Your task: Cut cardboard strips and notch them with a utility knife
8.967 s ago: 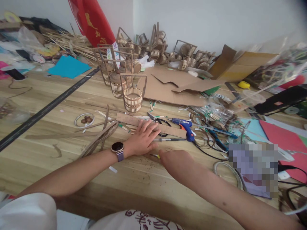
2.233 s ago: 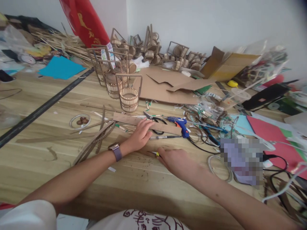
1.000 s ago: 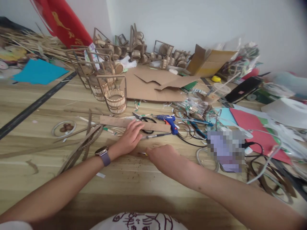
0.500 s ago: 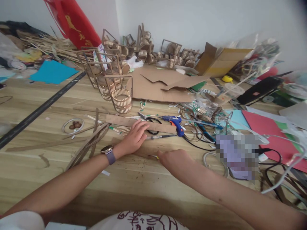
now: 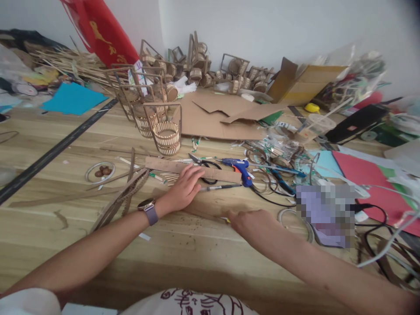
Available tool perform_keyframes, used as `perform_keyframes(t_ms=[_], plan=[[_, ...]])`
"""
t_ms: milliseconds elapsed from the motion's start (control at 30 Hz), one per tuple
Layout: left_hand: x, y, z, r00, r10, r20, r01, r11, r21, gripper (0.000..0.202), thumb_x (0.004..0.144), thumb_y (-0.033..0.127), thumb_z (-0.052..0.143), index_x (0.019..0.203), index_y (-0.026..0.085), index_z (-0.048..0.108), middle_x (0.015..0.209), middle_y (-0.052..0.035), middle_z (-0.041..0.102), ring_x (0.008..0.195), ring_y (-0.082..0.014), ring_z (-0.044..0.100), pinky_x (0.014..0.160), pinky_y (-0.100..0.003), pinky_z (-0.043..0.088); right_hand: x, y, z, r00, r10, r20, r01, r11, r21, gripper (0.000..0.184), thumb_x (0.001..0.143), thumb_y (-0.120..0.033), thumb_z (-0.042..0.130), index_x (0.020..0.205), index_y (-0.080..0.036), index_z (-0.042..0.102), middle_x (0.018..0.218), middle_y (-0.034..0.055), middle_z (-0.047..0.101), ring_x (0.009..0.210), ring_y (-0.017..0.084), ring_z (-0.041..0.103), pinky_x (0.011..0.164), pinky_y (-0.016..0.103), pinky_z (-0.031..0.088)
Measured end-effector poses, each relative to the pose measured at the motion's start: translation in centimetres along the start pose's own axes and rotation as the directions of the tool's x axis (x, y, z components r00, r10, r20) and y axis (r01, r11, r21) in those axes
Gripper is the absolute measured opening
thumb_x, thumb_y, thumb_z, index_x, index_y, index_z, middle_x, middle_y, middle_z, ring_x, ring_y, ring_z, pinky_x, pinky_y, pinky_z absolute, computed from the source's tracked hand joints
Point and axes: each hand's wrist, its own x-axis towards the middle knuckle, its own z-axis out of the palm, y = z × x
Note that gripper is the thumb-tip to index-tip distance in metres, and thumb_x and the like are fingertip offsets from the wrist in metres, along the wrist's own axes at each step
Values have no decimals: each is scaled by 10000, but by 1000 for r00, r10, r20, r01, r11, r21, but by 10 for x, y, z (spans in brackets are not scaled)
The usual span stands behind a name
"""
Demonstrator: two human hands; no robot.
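Observation:
My left hand lies flat with its fingers stretched out, the fingertips over a long cardboard strip. Under its palm side a thin brown strip runs out to the right. At the right end of that strip my right hand is closed on a small yellow-tipped tool; most of the tool is hidden in the fist. Just beyond my left hand lie black-handled scissors, a pen-like tool and a blue glue gun.
Small slatted baskets with tall handles stand behind. Cardboard sheets lie at the back. Brown strips and a ring holding brown balls are on the left. Cables, a roll and red paper lie on the right.
My right hand has slid a little to the right with the yellow-tipped tool, showing more of the brown strip. My left hand has stayed put.

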Motion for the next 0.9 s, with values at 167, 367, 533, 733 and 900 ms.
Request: perform_keyframes(t_ms=[167, 367, 533, 733, 900], plan=[[-1, 0, -1, 1000, -5, 6, 5, 1000, -2, 425, 1038, 268, 325, 1441, 164, 417, 1497, -158, 410, 1485, -305, 208, 1218, -582, 245, -6, 6, 5, 1000, -12, 13, 12, 1000, -8, 379, 814, 25, 561, 1127, -174, 638, 766, 64, 767, 690, 234, 766, 467, 210, 458], [-1, 1, -2, 1000, -11, 18, 11, 1000, 4, 432, 1039, 278, 328, 1451, 180, 412, 1496, -153, 415, 1481, -306, 217, 1213, -592, 245, -16, 12, 1, 997, 16, 75, -15, 1000, -9, 402, 884, -12, 497, 1223, -195, 612, 798, 55, 770, 694, 223, 761, 421, 230, 355], [0, 1, -2, 1000, -10, 24, 10, 1000, 8, 432, 1042, 289, 322, 1448, 175, 417, 1494, -156, 416, 1484, -310, 211, 1215, -595, 237, -23, 17, 6, 998, 43, 51, -44, 999, 19, 427, 847, 18, 512, 1203, -196, 612, 764, 54, 759, 644, 232, 745, 404, 286, 285], [-1, 1, -3, 999, -15, 39, 15, 1000, 7, 433, 1046, 298, 318, 1453, 186, 414, 1504, -147, 410, 1489, -306, 206, 1218, -589, 235, -31, 26, 24, 999, 38, -15, -38, 999, 13, 414, 807, 34, 552, 1147, -196, 607, 692, 32, 727, 573, 202, 712, 387, 294, 285], [-1, 2, -3, 999, -20, 43, 20, 1000, 7, 436, 1047, 305, 318, 1456, 189, 416, 1509, -140, 404, 1496, -299, 193, 1225, -572, 230, -37, 30, 28, 999, 4, -36, -7, 998, -62, 344, 816, 32, 559, 1072, -188, 630, 698, 44, 734, 581, 218, 717, 383, 269, 298]])
